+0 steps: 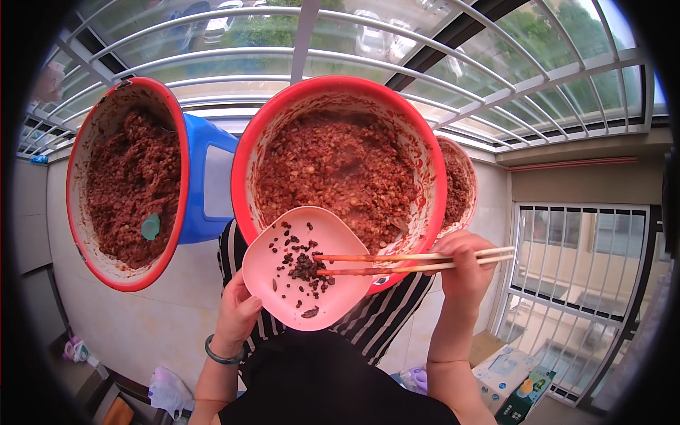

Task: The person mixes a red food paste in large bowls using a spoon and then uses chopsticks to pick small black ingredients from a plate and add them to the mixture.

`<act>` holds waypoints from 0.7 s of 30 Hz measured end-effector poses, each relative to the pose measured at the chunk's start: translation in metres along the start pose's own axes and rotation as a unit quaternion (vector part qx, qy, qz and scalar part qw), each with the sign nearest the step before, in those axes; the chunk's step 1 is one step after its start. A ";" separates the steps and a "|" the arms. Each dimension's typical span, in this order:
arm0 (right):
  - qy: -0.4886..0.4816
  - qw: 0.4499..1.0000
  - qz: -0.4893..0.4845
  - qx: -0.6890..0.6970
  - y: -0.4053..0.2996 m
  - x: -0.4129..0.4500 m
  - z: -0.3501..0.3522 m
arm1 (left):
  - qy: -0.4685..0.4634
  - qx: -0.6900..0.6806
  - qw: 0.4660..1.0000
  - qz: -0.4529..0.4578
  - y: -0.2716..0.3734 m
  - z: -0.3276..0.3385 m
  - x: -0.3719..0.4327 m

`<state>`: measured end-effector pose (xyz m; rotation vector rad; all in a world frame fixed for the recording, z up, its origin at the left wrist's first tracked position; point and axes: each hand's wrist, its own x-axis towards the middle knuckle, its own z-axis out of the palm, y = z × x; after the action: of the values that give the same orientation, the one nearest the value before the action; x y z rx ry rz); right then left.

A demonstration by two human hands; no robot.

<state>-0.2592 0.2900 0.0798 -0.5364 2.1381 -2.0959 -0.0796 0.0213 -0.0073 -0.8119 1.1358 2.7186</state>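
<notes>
My left hand (pixel 240 313) grips the left edge of a pink square dish (pixel 345 239) with rounded corners. Dark bean-like bits (pixel 306 266) lie scattered on it, with a small clump near the middle. A pair of wooden chopsticks (pixel 409 263), stained red along the front half, is in my right hand (pixel 464 260); their tips touch the clump. Behind the dish, and partly covered by it, a large red-rimmed basin (pixel 340 85) holds a coarse red-brown mash (pixel 334 164) with pale bean pieces in it.
Left, another red-rimmed basin (pixel 183 159) of mash, with a green lid-like piece (pixel 150 227) on top, rests on a blue plastic stool (pixel 204 180). A smaller pink basin (pixel 467 186) stands at right. White window bars (pixel 372 58) run along the front. Cardboard boxes (pixel 504 366) sit lower right.
</notes>
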 end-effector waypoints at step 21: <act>0.107 0.988 -0.042 -0.100 0.057 0.077 0.008 | -0.002 -0.007 1.000 0.001 0.005 -0.005 -0.002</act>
<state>-0.3387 0.2579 0.0371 -0.4424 2.5057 -2.0795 -0.0769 0.0145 -0.0053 -0.8061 1.1199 2.7312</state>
